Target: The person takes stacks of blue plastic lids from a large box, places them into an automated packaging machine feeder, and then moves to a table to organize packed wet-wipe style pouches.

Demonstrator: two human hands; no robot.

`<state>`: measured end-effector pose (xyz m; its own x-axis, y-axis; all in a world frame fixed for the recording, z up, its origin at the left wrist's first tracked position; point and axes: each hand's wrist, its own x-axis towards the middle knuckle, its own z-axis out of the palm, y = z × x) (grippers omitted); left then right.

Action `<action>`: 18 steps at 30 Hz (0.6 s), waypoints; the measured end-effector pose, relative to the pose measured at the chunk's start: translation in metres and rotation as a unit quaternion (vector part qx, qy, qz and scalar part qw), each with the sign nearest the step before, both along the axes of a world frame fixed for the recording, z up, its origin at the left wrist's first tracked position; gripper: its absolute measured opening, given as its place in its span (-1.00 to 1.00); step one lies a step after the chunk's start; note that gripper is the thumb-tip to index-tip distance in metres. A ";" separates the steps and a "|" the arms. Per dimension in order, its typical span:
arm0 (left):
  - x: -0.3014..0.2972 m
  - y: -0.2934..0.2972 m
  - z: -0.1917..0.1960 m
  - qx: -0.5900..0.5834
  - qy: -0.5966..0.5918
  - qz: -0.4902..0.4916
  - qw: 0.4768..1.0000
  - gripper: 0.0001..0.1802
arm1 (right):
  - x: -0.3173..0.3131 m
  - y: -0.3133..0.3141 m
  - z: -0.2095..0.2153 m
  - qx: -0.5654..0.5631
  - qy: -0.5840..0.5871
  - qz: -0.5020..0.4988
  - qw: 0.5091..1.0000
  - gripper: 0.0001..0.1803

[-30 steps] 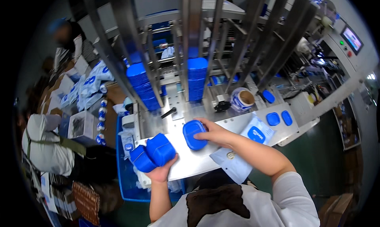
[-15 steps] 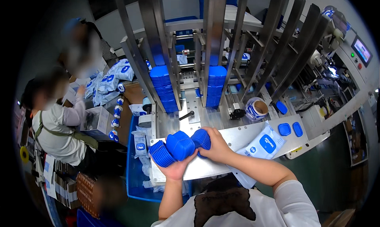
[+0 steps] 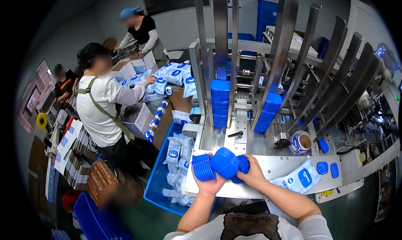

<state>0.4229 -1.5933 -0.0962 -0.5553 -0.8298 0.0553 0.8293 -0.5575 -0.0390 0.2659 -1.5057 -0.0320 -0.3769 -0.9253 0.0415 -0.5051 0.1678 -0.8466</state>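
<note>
Left hand (image 3: 208, 182) clasps a nested row of blue lids (image 3: 204, 168); right hand (image 3: 252, 173) closes round the other end, fingers curled tight. Loose lid stack (image 3: 226, 162) sits between both palms, over the steel tray's (image 3: 276, 164) near edge. Risk: the row buckles mid-span, lids spilling into the blue bin (image 3: 157, 185) left of the fingers. Lids look glossy, thin, rounded-rectangular

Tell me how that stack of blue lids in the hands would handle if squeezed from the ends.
The lids, nested loosely, bend into an arc between the left hand and right hand, so the stack probably buckles or spills. They look like thin plastic, likely light and a bit slippery.
</note>
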 end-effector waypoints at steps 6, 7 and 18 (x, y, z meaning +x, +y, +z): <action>0.001 0.020 0.044 0.029 -0.037 -0.070 0.996 -0.27 | -0.008 0.000 0.014 0.024 0.085 0.006 0.996 -0.23; 0.003 0.021 0.042 0.021 -0.044 -0.063 0.997 -0.30 | -0.010 -0.001 0.021 0.030 0.120 0.023 0.992 -0.22; 0.013 0.024 0.049 0.036 -0.100 -0.097 0.990 -0.43 | -0.049 0.002 0.029 0.042 -0.195 -0.008 0.980 -0.24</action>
